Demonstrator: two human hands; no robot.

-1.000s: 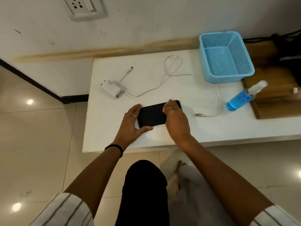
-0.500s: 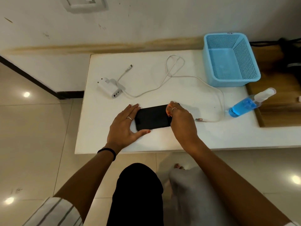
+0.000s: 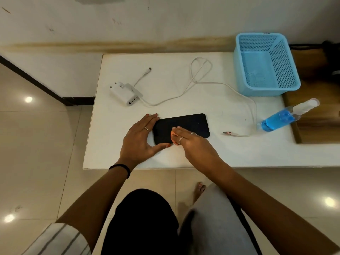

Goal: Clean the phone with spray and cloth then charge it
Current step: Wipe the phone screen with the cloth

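1. Right hand [image 3: 193, 142]: fingers [image 3: 179, 130] extended and close together, laid flat across the lower middle of the phone's [image 3: 187, 124] dark screen. A small orange scrap [image 3: 173, 134] shows under the fingertips; too little of it visible to say what it is. Nothing is gripped in a closed fist. Rings on two fingers.
2. Left hand [image 3: 139, 137]: spread open, palm down, bracing the phone's left end. Fingers lie along the upper left corner, thumb [image 3: 161, 146] runs under the lower left corner, so the short edge sits in the fork between them. One ring; a black band [image 3: 120, 168] on the wrist.
3. Phone: black, screen up and dark, lying flat and lengthwise near the front edge of the white table [image 3: 114, 129], left of centre.
4. Just right of the phone, apart from it, lies the loose plug [image 3: 227, 133] of a white cable [image 3: 237, 91]. The cable runs back in a loop toward the wall and ends at a white charger block [image 3: 122, 93] on the table's left rear, prongs pointing left.
5. A second short lead [image 3: 142, 77] leaves the charger and ends free near the rear.
6. Spray bottle [image 3: 281, 119] with blue liquid and a clear cap lies on its side at the table's right edge, partly over a wooden surface [image 3: 316, 129].
7. Blue mesh basket [image 3: 292, 70] stands at the right rear corner, by the wall.
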